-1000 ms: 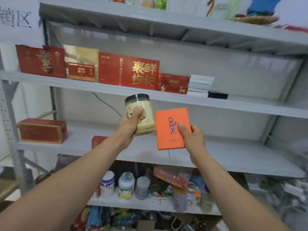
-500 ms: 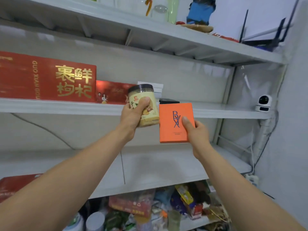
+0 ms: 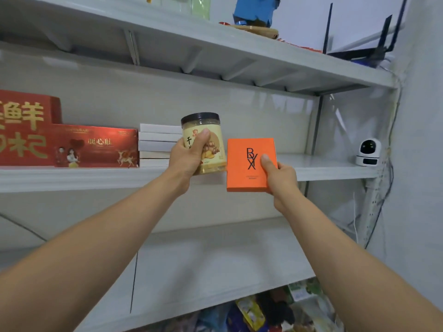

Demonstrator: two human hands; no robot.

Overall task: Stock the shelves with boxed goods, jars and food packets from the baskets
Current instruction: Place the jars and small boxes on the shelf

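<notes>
My left hand [image 3: 188,157] grips a yellow jar with a black lid [image 3: 203,140], held upright just above the front edge of the middle shelf [image 3: 323,167]. To its right, my right hand [image 3: 279,176] holds an orange box marked BX [image 3: 244,164] by its lower right corner, thumb on the front face. The box hangs in front of the shelf edge, its face towards me. Jar and box are almost touching.
On the same shelf, left of the jar, stand a stack of white boxes [image 3: 157,144] and red gift boxes [image 3: 96,146]. A small white camera [image 3: 368,152] sits at the shelf's right end. The shelf below [image 3: 215,259] shows bare board. Food packets [image 3: 251,312] lie lower down.
Both hands have risen and moved right along the shelves with the jar and box. The view has followed, so the red boxes now sit at the far left.
</notes>
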